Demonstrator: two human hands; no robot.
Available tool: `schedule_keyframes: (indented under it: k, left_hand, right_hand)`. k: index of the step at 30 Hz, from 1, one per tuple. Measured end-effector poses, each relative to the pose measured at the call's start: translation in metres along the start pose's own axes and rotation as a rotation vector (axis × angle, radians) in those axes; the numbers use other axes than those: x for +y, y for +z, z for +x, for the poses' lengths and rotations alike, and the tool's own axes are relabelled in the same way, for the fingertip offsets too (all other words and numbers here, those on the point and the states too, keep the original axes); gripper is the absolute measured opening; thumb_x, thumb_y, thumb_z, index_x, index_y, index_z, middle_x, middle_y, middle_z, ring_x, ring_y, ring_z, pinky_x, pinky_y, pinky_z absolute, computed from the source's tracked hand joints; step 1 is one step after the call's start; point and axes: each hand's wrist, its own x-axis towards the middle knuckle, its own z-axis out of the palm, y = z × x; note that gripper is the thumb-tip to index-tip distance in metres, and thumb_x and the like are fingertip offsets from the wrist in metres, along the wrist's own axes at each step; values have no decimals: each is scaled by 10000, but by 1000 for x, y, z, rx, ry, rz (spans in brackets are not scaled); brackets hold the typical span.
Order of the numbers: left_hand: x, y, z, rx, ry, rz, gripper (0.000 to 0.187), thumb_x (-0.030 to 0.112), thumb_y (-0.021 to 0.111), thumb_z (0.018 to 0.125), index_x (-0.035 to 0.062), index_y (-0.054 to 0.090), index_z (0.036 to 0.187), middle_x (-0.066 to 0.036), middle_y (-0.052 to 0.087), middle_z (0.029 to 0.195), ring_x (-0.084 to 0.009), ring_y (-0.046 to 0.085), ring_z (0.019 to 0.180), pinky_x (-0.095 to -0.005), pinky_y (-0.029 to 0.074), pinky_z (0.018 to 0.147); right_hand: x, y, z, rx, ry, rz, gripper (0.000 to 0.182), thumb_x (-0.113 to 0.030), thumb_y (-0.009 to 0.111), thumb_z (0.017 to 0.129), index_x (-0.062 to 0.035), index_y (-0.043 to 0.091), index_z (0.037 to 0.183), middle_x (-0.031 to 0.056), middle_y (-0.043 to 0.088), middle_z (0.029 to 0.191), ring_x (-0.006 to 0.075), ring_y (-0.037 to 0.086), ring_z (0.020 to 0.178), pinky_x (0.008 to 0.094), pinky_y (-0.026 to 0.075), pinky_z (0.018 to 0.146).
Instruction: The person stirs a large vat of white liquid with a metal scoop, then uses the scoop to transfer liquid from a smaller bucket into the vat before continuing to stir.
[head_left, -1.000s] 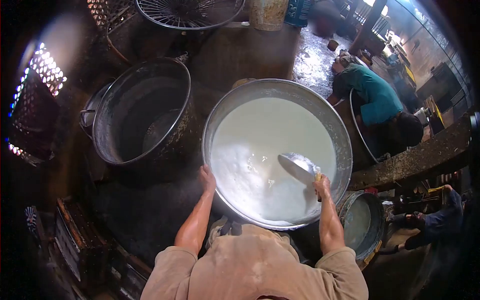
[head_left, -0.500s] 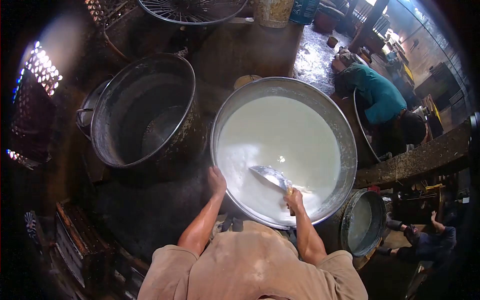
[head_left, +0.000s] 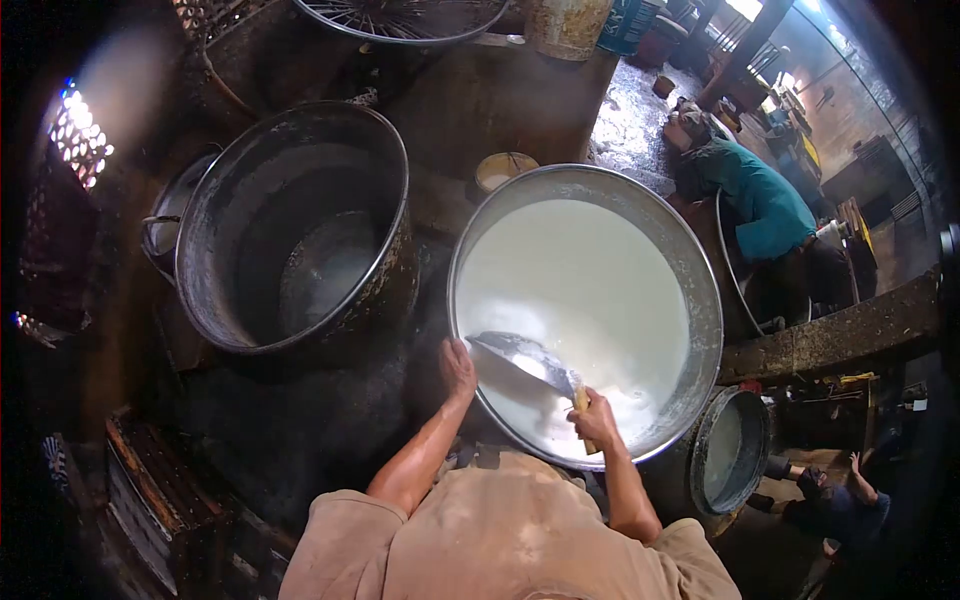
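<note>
Now the right hand (head_left: 597,415) is closed around the handle of a flat metal scoop (head_left: 522,355), whose blade lies over the white liquid in the big round basin (head_left: 700,290). The left hand (head_left: 458,368) grips the near rim of this basin. A dark pot (head_left: 385,170) stands just beside it.

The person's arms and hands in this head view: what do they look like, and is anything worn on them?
Both arms are bare from the upper arm down, lean and muscled. Short loose sleeves of a light tan shirt end above the elbows. The left hand and right hand are bare: no gloves show, and no watch, band or ring can be made out at this size.
</note>
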Motion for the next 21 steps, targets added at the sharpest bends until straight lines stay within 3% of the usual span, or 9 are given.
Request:
schedule_keyframes:
  k: [2,3,6,9,13,16,18,19,21]
  left_hand:
    - [-20,9,-3,66,273,28,354,250,367,928,-70,481,1031,-303,505,970,-441,482,930,-463,379,827]
    - [-10,5,-1,10,142,77,342,212,369,924,-87,472,1056,-306,502,983,-443,475,940,-467,380,835]
    - [13,-7,0,-36,63,20,336,195,370,921,-101,468,1047,-303,501,986,-442,470,945,-473,374,838]
    - [17,-7,0,-35,50,28,338,212,378,919,-92,479,1029,-290,510,986,-440,474,939,-470,376,831]
    - [10,-1,2,22,74,89,338,229,390,917,-83,488,1004,-269,522,983,-423,488,934,-465,382,820]
    - [8,1,2,32,70,98,336,236,391,919,-77,492,992,-260,526,972,-410,495,931,-470,381,815]
    - [6,3,2,31,71,101,334,234,390,919,-76,489,992,-259,524,967,-410,495,927,-471,382,809]
    - [7,2,3,28,73,106,332,233,389,920,-76,487,992,-258,523,961,-411,496,923,-471,383,804]
    - [16,-5,3,-3,51,88,332,232,386,921,-76,483,996,-261,519,962,-411,494,925,-469,383,804]
  right_hand:
    - [-26,-14,4,26,-66,-50,344,15,590,659,13,534,999,83,547,647,145,521,465,292,443,366]
    - [-37,-21,11,30,-129,-79,352,20,595,661,8,537,1007,80,546,640,143,521,459,291,441,361]
    - [-86,-30,40,131,-290,-188,339,11,610,662,6,547,995,70,544,586,144,525,431,295,445,355]
    - [-102,-20,110,337,-518,-394,326,-28,591,670,9,547,992,120,584,617,203,578,465,327,482,388]
    - [-116,-2,159,378,-387,-447,293,-58,570,694,35,549,971,158,599,645,232,600,491,348,497,407]
    - [-108,1,172,248,-216,-446,214,-72,552,722,52,568,895,168,595,620,242,603,484,353,502,413]
    - [-87,3,176,159,-141,-520,189,-49,530,690,52,575,844,215,605,669,271,623,529,377,510,460]
    - [-74,2,178,120,-78,-546,213,-85,551,688,45,587,852,226,619,733,313,640,633,403,527,551]
    - [-35,2,187,138,-115,-581,236,-105,570,679,40,591,864,233,621,780,339,633,710,418,522,615]
